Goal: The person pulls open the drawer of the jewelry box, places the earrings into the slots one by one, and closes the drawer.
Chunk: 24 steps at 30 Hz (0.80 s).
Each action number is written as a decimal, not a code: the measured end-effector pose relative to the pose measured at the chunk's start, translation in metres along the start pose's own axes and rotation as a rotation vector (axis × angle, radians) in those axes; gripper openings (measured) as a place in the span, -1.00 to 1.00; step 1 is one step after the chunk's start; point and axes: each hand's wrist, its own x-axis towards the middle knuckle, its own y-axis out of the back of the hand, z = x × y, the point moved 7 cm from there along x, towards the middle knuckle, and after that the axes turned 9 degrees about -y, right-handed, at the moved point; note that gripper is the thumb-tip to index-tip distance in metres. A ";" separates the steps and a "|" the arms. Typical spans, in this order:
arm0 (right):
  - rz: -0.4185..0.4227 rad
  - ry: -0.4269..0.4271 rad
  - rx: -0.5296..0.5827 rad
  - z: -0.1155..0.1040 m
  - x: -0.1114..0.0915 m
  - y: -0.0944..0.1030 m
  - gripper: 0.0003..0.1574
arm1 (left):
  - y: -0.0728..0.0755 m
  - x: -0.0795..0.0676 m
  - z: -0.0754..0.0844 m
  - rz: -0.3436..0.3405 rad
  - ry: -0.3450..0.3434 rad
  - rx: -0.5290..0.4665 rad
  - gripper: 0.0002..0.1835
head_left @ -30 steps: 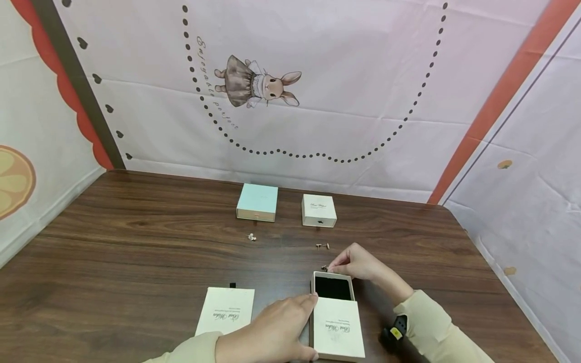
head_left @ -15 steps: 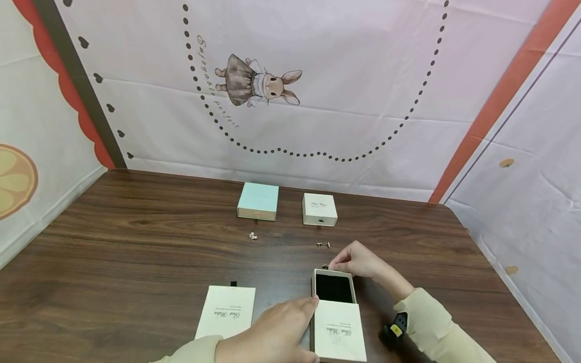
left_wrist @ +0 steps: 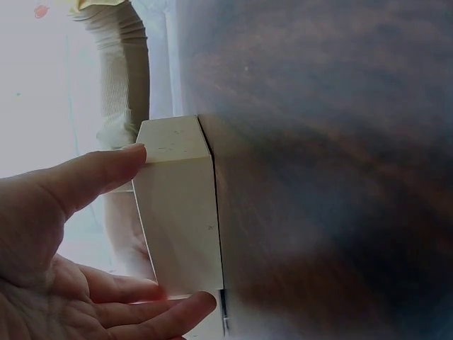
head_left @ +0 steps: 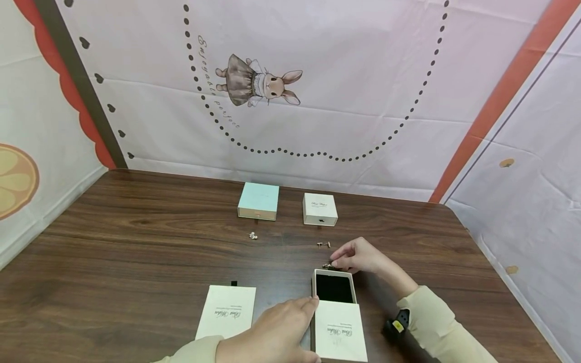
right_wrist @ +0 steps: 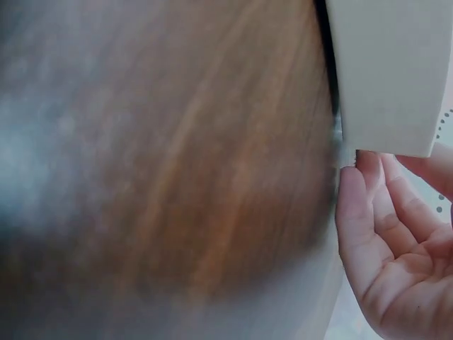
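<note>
A cream drawer box [head_left: 339,333] lies near the front of the table, its drawer [head_left: 335,288] pulled partly out to show a black lining. My left hand [head_left: 277,327] grips the box's left side; in the left wrist view my thumb sits at one end and the fingertips at the other. Just beyond the drawer lie small dark, metallic earrings [head_left: 327,266]. My right hand [head_left: 363,257] has its thumb and index fingertips right at them. A small dark bit [right_wrist: 356,159] shows by my right fingertips; whether they pinch it is unclear.
A second cream box [head_left: 227,312] with a black tab lies left of my left hand. A light blue box [head_left: 258,200] and a white box [head_left: 320,208] stand at the back. Silver earrings [head_left: 252,235] and gold-toned stud earrings [head_left: 324,245] lie before them.
The drawer has slid a little further out of its sleeve. My right hand has since shifted slightly up and right, off the drawer's front. My left hand stays on the box.
</note>
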 end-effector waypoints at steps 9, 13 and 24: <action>-0.035 0.039 -0.019 -0.006 0.003 -0.005 -0.78 | 0.001 -0.001 0.000 -0.036 -0.001 -0.021 -0.04; -0.043 0.050 -0.035 -0.006 0.003 -0.005 -0.79 | 0.000 0.000 0.000 -0.045 -0.003 -0.025 -0.04; 0.010 0.069 -0.112 -0.008 0.003 -0.004 -0.87 | 0.000 0.001 0.000 -0.051 -0.002 -0.025 -0.03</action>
